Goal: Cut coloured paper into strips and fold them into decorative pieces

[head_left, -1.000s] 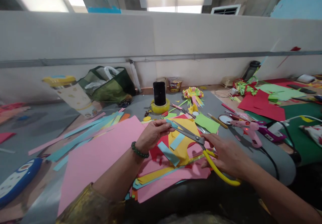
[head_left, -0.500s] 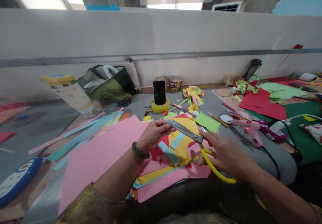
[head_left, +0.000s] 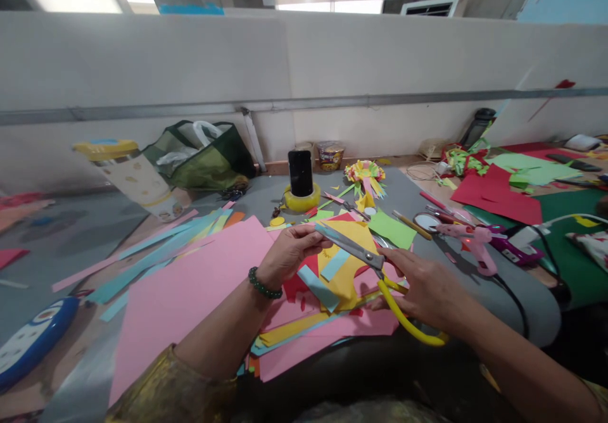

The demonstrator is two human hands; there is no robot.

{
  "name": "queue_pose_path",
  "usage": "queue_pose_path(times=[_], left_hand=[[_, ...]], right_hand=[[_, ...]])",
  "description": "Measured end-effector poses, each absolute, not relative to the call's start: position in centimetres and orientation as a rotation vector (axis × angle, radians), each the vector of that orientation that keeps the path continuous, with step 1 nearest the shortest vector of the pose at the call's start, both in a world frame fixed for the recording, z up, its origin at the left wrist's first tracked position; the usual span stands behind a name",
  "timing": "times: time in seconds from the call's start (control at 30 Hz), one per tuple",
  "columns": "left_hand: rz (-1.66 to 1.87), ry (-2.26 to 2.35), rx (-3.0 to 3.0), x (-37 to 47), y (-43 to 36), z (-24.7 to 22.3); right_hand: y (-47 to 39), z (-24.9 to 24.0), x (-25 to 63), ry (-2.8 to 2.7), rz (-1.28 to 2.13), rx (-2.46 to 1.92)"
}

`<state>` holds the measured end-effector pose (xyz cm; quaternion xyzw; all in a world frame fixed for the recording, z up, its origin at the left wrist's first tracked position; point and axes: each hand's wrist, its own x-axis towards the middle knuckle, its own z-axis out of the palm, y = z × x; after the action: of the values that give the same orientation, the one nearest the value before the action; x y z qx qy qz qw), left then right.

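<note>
My right hand [head_left: 422, 280] grips a pair of scissors [head_left: 354, 249] with yellow handles, its grey blades pointing up and to the left. With the thumb and fingers of my left hand [head_left: 297, 249], I pinch a small piece of light blue paper at the blade tips; most of it is hidden by the fingers and blades. Below the scissors, two light blue paper strips [head_left: 319, 289] lie on a yellow sheet [head_left: 349, 284]. Under these is a stack of pink, red, yellow and blue paper [head_left: 327, 347]. A large pink sheet [head_left: 190, 303] lies beneath my left forearm.
A phone [head_left: 301, 173] stands in a yellow tape roll [head_left: 303, 201] at the back. A pink glue gun [head_left: 475, 246] and its cord lie at right. A tumbler [head_left: 135, 179], a green bag [head_left: 204, 157] and blue strips [head_left: 142, 258] are at left. A paper flower [head_left: 364, 173] sits behind.
My hands, the scissors and the paper hold almost the same pose. The view has shifted very slightly.
</note>
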<state>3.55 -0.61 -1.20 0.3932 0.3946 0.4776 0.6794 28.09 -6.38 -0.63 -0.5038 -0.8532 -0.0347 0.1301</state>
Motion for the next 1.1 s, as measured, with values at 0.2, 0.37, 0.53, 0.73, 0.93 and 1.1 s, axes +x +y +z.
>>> queue_pose_path(times=[0.2, 0.37, 0.53, 0.73, 0.93, 1.1], left_hand=[[1.075, 0.884, 0.871, 3.6, -0.7, -1.1], [1.064, 0.885, 0.87, 3.7, -0.7, -1.0], [1.057, 0.88, 0.858, 3.7, -0.6, -1.0], [1.039, 0.892, 0.867, 3.6, -0.5, -1.2], [1.044, 0.879, 0.86, 3.6, -0.5, -1.2], [1.035, 0.9, 0.867, 3.5, -0.5, -1.3]], right_hand=[[-6.4, -0.7, 28.2, -2.462, -0.112, -1.458], [-6.4, -0.9, 28.3, -2.434, -0.114, -1.438], [-6.3, -1.3, 28.4, -2.414, -0.132, -1.45], [-6.1, -2.0, 28.6, -2.382, -0.211, -1.432], [-6.0, -2.0, 28.8, -2.389, -0.278, -1.384], [-5.9, -1.8, 28.8, -2.398, -0.269, -1.389]])
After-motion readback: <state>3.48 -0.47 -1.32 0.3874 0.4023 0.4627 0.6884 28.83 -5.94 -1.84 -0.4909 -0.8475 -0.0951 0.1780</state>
